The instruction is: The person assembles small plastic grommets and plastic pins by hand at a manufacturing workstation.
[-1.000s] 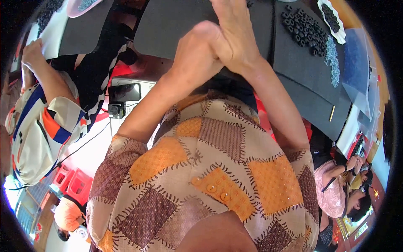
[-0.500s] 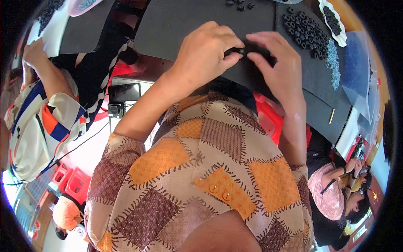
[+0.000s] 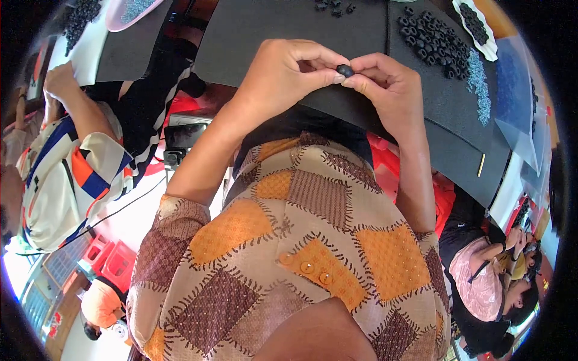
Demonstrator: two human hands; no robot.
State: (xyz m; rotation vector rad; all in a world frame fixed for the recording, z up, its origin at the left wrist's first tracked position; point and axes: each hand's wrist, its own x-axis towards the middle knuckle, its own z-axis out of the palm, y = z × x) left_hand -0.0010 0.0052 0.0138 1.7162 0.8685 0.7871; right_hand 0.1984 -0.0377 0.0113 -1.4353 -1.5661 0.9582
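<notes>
Over the near part of a dark grey mat (image 3: 283, 27), my two hands meet at a small, round black bead (image 3: 345, 70). The left hand (image 3: 286, 72) pinches it from the left between thumb and index finger. From the other side, my right hand (image 3: 391, 87) has its thumb and fingertips closed at the same bead. Any thread between the fingers is too fine to make out. To the right of my hands lies a pile of black ring-shaped beads (image 3: 430, 39), beside a strip of tiny pale blue beads (image 3: 478, 84).
A white scalloped dish (image 3: 491, 47) of black beads stands at the far right. Several black pieces (image 3: 337, 8) lie at the far edge. A thin gold-coloured stick (image 3: 481, 164) rests near the mat's right side. Another person's arm (image 3: 84, 111) is at left, beside a pink dish (image 3: 150, 8).
My right hand, formerly apart with its fingers spread, has come in and closed at the bead. My left hand has turned, leaving the bead more exposed. The view has shifted slightly.
</notes>
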